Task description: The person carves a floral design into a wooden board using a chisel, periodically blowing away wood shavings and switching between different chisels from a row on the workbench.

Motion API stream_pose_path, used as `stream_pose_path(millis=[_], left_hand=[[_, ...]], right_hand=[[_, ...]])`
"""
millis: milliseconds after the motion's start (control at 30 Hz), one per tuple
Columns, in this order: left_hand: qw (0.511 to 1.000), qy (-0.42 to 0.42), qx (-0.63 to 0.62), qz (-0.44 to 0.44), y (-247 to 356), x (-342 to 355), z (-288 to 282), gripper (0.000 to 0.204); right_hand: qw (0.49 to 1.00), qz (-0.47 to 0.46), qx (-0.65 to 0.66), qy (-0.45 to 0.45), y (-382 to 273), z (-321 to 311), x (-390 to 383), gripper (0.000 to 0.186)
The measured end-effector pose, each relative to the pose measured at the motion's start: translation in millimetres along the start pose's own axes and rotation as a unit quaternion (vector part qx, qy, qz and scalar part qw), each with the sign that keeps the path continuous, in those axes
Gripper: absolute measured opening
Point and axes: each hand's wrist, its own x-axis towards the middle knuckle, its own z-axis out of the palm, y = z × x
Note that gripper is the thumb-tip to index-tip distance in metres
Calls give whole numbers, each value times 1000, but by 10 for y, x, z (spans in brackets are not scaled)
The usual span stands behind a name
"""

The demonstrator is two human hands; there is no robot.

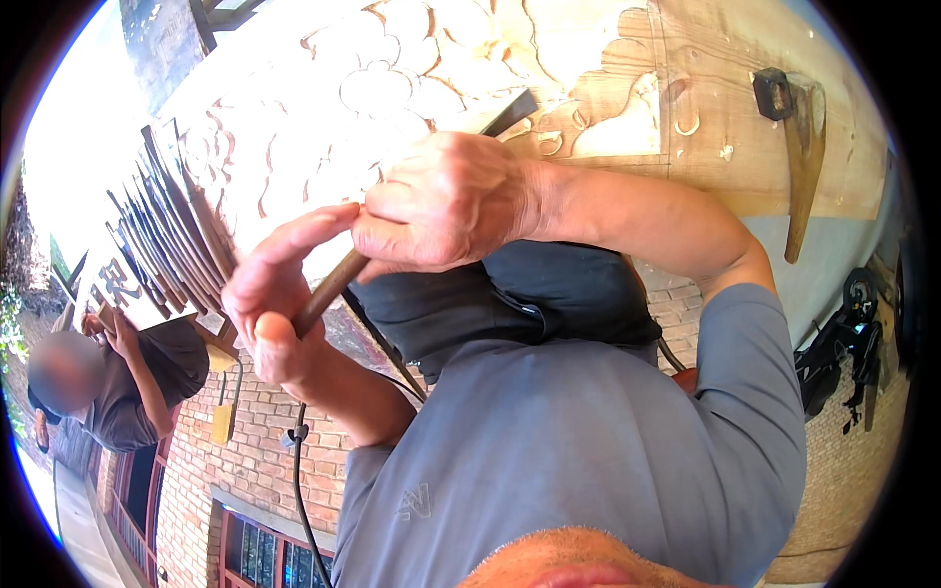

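A chisel with a brown wooden handle (336, 288) and a flat dark blade (510, 113) slants across the front of me, over a pale carved wood panel (578, 69). My right hand (441, 201) is closed round its middle, and the blade comes out beyond the knuckles. Lower on the handle, my left hand (274, 294) wraps loosely about the end, its thumb along one side and its fingers reaching toward my right hand. Shallow flower-like outlines are cut into the panel under the blade. Strong glare washes out much of the carving.
Several long chisels (167, 225) lie in a row at the left. A hammer-like tool (802, 147) with a dark head and wooden handle rests on the panel's right side. Another person (137, 377) sits at the far left. A brick floor (265, 461) shows below.
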Motion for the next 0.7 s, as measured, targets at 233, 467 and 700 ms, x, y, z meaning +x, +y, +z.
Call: stream_pose_path(millis=[233,467,700], left_hand=[[999,47,-7,-9,-75,-274,143,104],[998,58,0,-29,64,-249,202,102],[991,89,-65,-76,44,-99,129,99]], right_hand=[[991,8,120,-52,-2,12,3,38],[986,32,155,-56,18,-90,78,39],[990,51,125,-41,25,-33,68,39]])
